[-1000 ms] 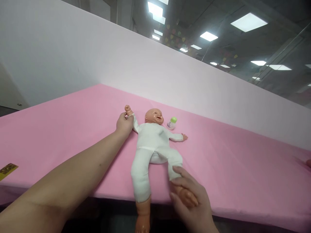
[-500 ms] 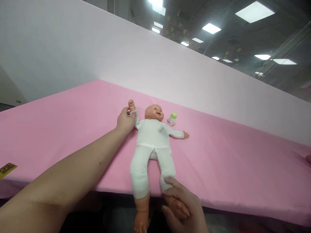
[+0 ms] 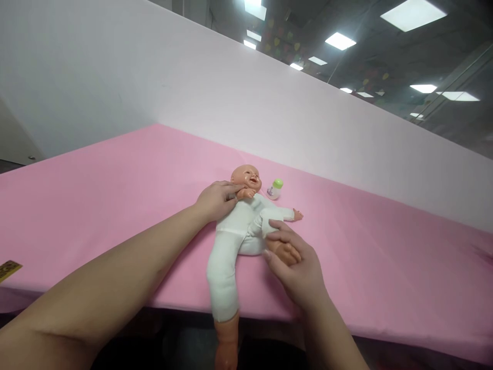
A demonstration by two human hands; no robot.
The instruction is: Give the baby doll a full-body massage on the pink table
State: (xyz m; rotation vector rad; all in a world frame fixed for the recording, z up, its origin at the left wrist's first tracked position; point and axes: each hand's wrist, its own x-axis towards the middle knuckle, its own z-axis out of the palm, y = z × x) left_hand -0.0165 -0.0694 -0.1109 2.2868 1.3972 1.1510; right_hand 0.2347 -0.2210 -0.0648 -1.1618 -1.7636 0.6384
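One baby doll (image 3: 233,226) lies face-up. Left grip (image 3: 223,198) holds its folded arm (image 3: 247,193) — right grip (image 3: 298,262), its bent leg (image 3: 270,216).

Glossy, smooth plastic on the doll (image 3: 233,226) at the head (image 3: 241,172) — matt cloth for the suit (image 3: 222,272). Smooth plastic on the bottle (image 3: 275,191), matt cloth over the bench (image 3: 127,190) — smooth finish on the wall (image 3: 269,113).

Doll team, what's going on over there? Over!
Left hand holding doll by its bent arm. Right hand around its foot. Doll face-up on pink sheet. Green-capped bottle beside its head, touching neither hand.
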